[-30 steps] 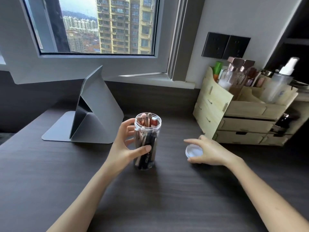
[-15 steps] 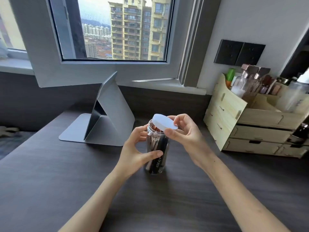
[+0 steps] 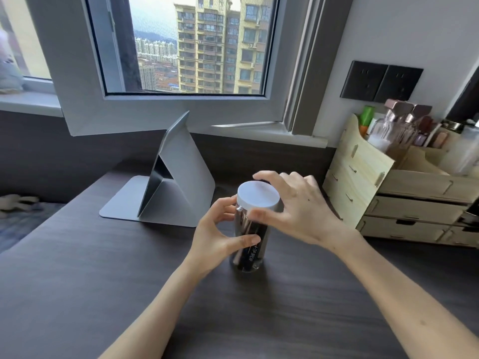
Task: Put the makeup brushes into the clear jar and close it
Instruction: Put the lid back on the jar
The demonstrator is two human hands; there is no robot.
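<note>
We are at the closing step: the clear jar (image 3: 250, 244) stands upright on the dark bench (image 3: 77, 281), just in front of the grey folding stand (image 3: 178, 177) and to the left of the wooden drawer organiser (image 3: 388, 193), with the makeup brushes (image 3: 248, 239) already inside it, their dark handles showing through the wall. Our left hand (image 3: 220, 234) grasps the jar's body, thumb across the front and fingers round the far side, and our right hand (image 3: 298, 208) grips the white lid (image 3: 258, 196), thumb on its near edge and fingers curled over the far edge. The lid sits on the jar's mouth and looks close to level, though we cannot tell whether it has seated or caught any thread. To do this well, we should keep the left hand firm and low so the jar neither turns nor tips, press the lid down flat before twisting, and turn with the right hand only. If the lid rocks or binds, we judge it better to back it off and reseat it than to force it. We should also mind that no brush tip stands above the rim, which we cannot see beneath the lid.
</note>
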